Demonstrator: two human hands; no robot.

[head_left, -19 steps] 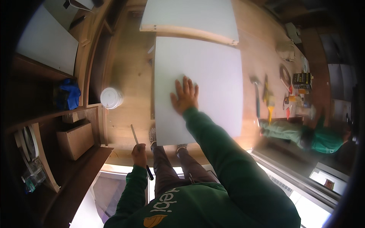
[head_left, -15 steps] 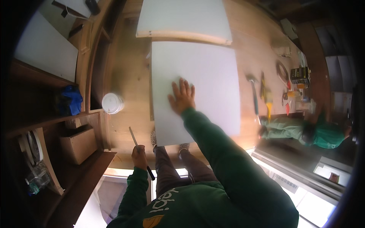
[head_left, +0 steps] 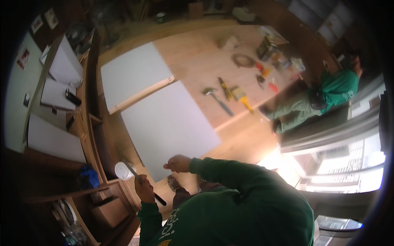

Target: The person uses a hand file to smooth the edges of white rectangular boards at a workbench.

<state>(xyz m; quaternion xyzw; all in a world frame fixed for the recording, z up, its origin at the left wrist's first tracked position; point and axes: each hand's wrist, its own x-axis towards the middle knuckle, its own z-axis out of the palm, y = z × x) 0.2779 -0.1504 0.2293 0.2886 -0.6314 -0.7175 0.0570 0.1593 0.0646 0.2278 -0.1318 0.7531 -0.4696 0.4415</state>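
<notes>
drawn back over white panel, right hand curls its fingers; left hand grips slim tool.

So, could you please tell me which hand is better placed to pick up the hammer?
Probably the right hand: it is nearer the hammer and no tool shows in it, while the left hand grips a long, thin tool.

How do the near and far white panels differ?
Edge: the far white panel shows a broad, pale wooden edge facing the near white panel; the near white panel shows no such broad edge.
Place: the right hand overlaps the near white panel's closest end in this view, while the far white panel lies beyond, away from both hands.
Shared: both are white, plain-faced and laid flat.
</notes>
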